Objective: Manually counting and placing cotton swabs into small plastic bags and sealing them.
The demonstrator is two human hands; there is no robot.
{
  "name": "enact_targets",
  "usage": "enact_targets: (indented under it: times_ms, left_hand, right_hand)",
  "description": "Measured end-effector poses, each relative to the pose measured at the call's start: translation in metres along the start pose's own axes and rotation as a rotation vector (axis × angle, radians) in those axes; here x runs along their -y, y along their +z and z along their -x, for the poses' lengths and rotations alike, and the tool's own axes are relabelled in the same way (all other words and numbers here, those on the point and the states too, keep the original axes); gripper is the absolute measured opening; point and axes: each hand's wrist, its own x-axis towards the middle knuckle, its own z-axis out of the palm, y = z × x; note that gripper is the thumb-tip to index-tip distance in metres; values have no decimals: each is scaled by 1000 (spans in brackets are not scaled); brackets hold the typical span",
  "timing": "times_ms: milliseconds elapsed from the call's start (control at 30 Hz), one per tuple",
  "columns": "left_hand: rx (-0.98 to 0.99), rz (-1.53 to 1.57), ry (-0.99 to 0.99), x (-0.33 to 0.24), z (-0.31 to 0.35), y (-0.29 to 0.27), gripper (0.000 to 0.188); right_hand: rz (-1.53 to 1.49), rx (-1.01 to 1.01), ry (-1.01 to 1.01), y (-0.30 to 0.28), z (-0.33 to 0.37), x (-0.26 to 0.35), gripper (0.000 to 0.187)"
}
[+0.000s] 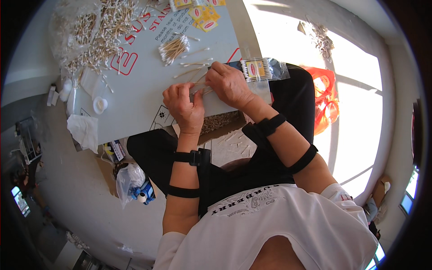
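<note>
Both my hands work close together over the near edge of a grey tabletop [148,96]. My left hand [185,108] is closed, thumb and fingers pinched on cotton swabs [199,84]. Touching the same few swabs, my right hand [228,85] has its fingers curled down; its fingertips are partly hidden. Just beyond lie loose cotton swabs [191,71] and a heaped bundle of swabs [174,49]. To the right of my right hand, a clear packet of cotton swabs [255,69] with a yellow label lies at the table edge.
A large pile of cotton swabs [105,33] with plastic film covers the far left. Yellow cards [204,18] lie at the far side. A small white round container [100,105] and a crumpled tissue [83,130] sit left. An open cardboard box [221,123] is below my hands; a red bag [325,101] stands right.
</note>
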Motion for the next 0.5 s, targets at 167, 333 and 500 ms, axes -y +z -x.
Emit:
enact_targets:
  times_ms: [167, 333, 500]
  left_hand:
    - [-46, -44, -16, -2, -4, -1, 39]
    - [49, -78, -10, 1, -1, -2, 35]
    - [45, -59, -6, 1, -2, -1, 32]
  right_hand:
    - [-20, 22, -8, -1, -1, 0, 18]
    - [-128, 20, 96, -5, -3, 2, 18]
    - [-267, -76, 229, 0, -15, -1, 15]
